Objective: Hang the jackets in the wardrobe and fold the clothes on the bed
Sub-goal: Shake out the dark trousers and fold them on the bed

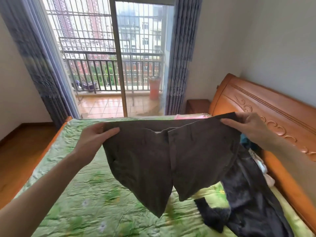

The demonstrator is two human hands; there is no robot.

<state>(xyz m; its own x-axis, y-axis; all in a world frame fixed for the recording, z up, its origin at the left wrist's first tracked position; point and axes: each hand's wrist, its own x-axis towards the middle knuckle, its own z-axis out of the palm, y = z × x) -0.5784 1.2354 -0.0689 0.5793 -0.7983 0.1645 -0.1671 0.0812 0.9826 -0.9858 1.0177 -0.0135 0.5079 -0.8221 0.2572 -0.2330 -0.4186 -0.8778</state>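
Left hand [95, 139] and right hand [248, 127] are each pinching a top corner of the dark brown shorts [169, 156], holding them spread in the air above the bed [85, 194]. Judgement: keeping the waistband taut and level, then lowering flat onto the green quilt before folding. 1 dark clothes pile [248, 202] is lying near the carved wooden headboard [273, 120]. Balcony door [119, 65] is standing behind, curtains either side.
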